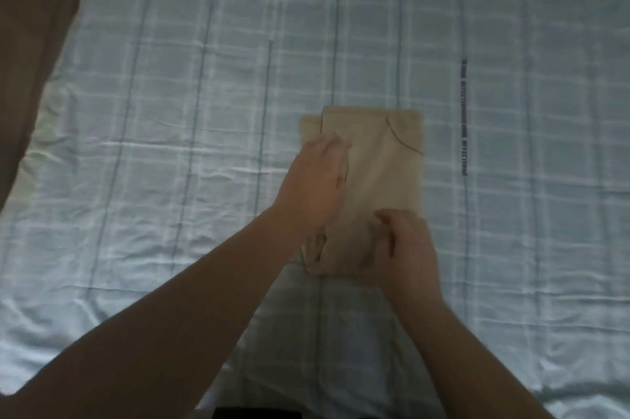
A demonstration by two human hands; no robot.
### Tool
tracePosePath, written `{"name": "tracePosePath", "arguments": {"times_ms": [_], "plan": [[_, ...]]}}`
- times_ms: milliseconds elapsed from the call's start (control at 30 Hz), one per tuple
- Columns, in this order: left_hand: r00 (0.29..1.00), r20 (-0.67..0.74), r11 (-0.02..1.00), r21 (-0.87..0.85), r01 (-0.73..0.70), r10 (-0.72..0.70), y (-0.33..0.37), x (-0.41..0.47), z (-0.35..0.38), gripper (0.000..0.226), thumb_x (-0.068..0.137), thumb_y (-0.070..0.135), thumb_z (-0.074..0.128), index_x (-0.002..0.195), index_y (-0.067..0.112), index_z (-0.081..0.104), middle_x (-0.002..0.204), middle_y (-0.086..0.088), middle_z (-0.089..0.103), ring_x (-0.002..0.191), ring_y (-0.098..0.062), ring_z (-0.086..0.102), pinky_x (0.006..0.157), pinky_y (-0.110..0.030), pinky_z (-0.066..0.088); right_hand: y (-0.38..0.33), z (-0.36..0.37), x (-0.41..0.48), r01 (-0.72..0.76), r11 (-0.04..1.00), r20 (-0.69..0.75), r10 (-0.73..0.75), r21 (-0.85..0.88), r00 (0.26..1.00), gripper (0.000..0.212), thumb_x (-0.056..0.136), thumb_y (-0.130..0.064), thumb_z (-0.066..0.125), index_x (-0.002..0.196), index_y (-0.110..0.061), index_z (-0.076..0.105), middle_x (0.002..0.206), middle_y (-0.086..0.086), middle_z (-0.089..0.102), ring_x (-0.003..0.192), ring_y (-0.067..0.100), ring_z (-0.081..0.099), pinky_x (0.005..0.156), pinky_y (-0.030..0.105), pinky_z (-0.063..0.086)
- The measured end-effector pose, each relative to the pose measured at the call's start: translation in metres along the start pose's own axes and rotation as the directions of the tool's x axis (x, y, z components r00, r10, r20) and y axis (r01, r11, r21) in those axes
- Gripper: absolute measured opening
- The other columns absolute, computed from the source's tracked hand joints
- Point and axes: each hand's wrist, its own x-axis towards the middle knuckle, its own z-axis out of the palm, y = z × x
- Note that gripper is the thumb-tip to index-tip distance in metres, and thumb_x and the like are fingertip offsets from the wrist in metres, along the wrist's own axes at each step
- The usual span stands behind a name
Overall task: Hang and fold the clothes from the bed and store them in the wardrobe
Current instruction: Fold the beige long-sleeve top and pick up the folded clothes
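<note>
Folded beige garment [371,180] lies lengthwise away from person on bed [170,111]; left hand [313,186] flat, fingers together, on its left edge, right hand [405,248] fingers pinching near edge

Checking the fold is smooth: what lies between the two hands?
In the head view, only the beige folded garment lies between the left hand and the right hand; both hands rest on it.
</note>
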Motion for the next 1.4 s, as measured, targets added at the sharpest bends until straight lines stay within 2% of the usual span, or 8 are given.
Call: {"name": "tracePosePath", "arguments": {"times_ms": [100, 300, 467, 767, 900, 1067, 1300, 1400], "plan": [[0.993, 0.043, 0.948, 0.293, -0.121, 0.114, 0.018, -0.004, 0.03, 0.057, 0.089, 0.021, 0.048, 0.143, 0.004, 0.048, 0.151, -0.018, 0.044, 0.144, -0.037, 0.033, 0.119, -0.052, 0.023, 0.022, -0.005, 0.031, 0.08, 0.987, -0.107, -0.096, -0.139, 0.99, 0.038, 0.089, -0.005, 0.053, 0.127, -0.004, 0.059, 0.132, 0.016, 0.057, 0.128, 0.035, 0.047, 0.111, 0.033, 0.031], [0.999, 0.038, 0.866, 0.498, -0.042, 0.026, -0.013, -0.022, 0.085, 0.072, 0.098, 0.049, 0.04, 0.155, 0.008, 0.028, 0.162, -0.016, 0.025, 0.151, -0.033, 0.017, 0.122, -0.052, 0.011, 0.066, 0.025, 0.052, 0.309, 0.881, 0.174, -0.262, -0.359, 0.949, 0.062, 0.1, -0.033, 0.036, 0.151, 0.002, 0.03, 0.159, 0.022, 0.026, 0.15, 0.034, 0.018, 0.121, 0.05, 0.02], [0.999, 0.005, 0.879, 0.476, -0.037, 0.04, -0.037, -0.023, 0.098, 0.069, 0.098, 0.05, 0.043, 0.155, 0.012, 0.031, 0.16, -0.016, 0.031, 0.15, -0.034, 0.021, 0.121, -0.053, 0.016, 0.091, 0.039, 0.054, 0.335, 0.854, 0.226, -0.263, -0.398, 0.938, 0.07, 0.099, -0.041, 0.033, 0.154, 0.001, 0.021, 0.162, 0.021, 0.018, 0.152, 0.031, 0.012, 0.122, 0.049, 0.016], [0.997, -0.072, 0.887, 0.462, 0.014, 0.022, -0.016, 0.002, 0.065, 0.06, 0.098, 0.041, 0.039, 0.149, 0.009, 0.041, 0.155, -0.016, 0.039, 0.149, -0.034, 0.023, 0.123, -0.051, 0.011, 0.063, -0.008, 0.102, 0.36, 0.899, 0.093, -0.348, -0.248, 0.933, 0.052, 0.095, -0.025, 0.039, 0.143, -0.008, 0.046, 0.151, 0.013, 0.043, 0.14, 0.031, 0.037, 0.114, 0.046, 0.03], [0.997, -0.058, 0.871, 0.491, -0.009, 0.043, -0.019, 0.055, 0.057, 0.054, 0.101, 0.03, 0.042, 0.15, 0.008, 0.038, 0.159, -0.017, 0.031, 0.151, -0.034, 0.016, 0.122, -0.051, 0.013, 0.055, 0.001, 0.161, 0.448, 0.842, 0.209, -0.4, -0.3, 0.892, 0.059, 0.101, -0.031, 0.028, 0.152, -0.001, 0.03, 0.16, 0.018, 0.026, 0.15, 0.03, 0.018, 0.122, 0.046, 0.015], [0.999, 0.033, 0.848, 0.529, 0.007, -0.029, -0.046, 0.068, 0.068, 0.058, 0.106, 0.04, 0.028, 0.159, 0.018, 0.017, 0.165, -0.011, 0.018, 0.154, -0.027, 0.006, 0.124, -0.046, 0.008, 0.084, 0.023, 0.182, 0.49, 0.764, 0.284, -0.402, -0.42, 0.87, 0.066, 0.103, -0.038, 0.03, 0.155, 0.001, 0.019, 0.162, 0.019, 0.019, 0.151, 0.03, 0.014, 0.122, 0.044, 0.013], [0.997, -0.075, 0.905, 0.426, -0.002, 0.037, -0.038, 0.054, 0.062, 0.058, 0.102, 0.033, 0.04, 0.153, 0.006, 0.033, 0.159, -0.019, 0.03, 0.151, -0.034, 0.017, 0.124, -0.047, 0.009, 0.082, 0.012, 0.168, 0.507, 0.784, 0.198, -0.467, -0.359, 0.862, 0.062, 0.101, -0.032, 0.034, 0.154, -0.001, 0.022, 0.162, 0.018, 0.021, 0.151, 0.032, 0.013, 0.123, 0.047, 0.012], [0.96, -0.138, 0.915, 0.36, -0.18, 0.243, -0.023, 0.019, 0.054, 0.052, 0.101, 0.027, 0.044, 0.144, -0.002, 0.044, 0.155, -0.025, 0.036, 0.149, -0.038, 0.022, 0.121, -0.052, 0.018, 0.081, -0.006, 0.131, 0.616, 0.753, 0.184, -0.588, -0.232, 0.788, 0.056, 0.101, -0.026, 0.035, 0.152, -0.004, 0.03, 0.161, 0.015, 0.025, 0.151, 0.028, 0.017, 0.123, 0.046, 0.015]]}}
